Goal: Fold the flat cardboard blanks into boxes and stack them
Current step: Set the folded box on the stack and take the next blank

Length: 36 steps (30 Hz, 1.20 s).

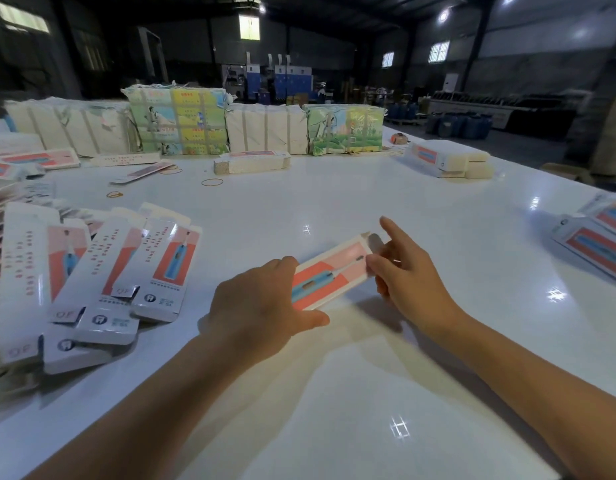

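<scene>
Pink-and-orange box (329,271) (toothbrush printed on it) is gripped at both ends: left hand (261,303) and right hand (407,275) fingers clamped on it.

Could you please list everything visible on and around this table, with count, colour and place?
box: one, pink, orange, blue; centre, held at both ends.
folded boxes: several, white and pink; piled left.
bundled blanks: several packs, white, green, yellow; far edge.
flat stack: one, pink-topped; before the packs.
boxes: a few; far right.
rubber bands: about three, yellow; far left-centre.
table: one, white.
left hand: grips box's near end.
right hand: pinches far end.
</scene>
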Each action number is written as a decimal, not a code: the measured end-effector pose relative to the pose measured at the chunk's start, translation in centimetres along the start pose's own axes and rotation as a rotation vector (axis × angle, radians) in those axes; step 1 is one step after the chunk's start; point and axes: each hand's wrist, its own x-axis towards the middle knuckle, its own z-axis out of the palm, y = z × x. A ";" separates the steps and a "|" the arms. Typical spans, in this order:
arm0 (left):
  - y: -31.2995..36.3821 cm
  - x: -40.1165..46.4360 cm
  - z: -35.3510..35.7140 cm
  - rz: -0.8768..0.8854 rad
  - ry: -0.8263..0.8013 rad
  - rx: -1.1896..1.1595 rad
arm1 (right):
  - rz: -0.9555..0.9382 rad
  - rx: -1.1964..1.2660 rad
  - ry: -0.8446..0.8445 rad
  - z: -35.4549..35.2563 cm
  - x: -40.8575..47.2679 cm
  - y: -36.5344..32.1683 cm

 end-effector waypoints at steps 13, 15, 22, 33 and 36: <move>0.4 -0.2 0.1 0.004 -0.024 -0.012 | -0.241 -0.355 0.016 0.4 -0.6 -0.4; 0.4 -0.4 -0.1 -0.007 -0.037 -0.055 | -0.304 -0.470 0.059 0.1 -0.7 -0.3; 1.3 -0.7 -0.3 -0.015 -0.039 -0.147 | 0.186 0.398 -0.008 -0.9 0.8 -0.5; 1.9 -0.6 0.8 0.005 0.115 -0.032 | -0.272 -0.114 -0.033 0.3 -0.5 -0.1; 1.6 -0.5 0.8 0.016 0.160 0.028 | -0.121 0.174 -0.109 -0.1 -0.3 -0.5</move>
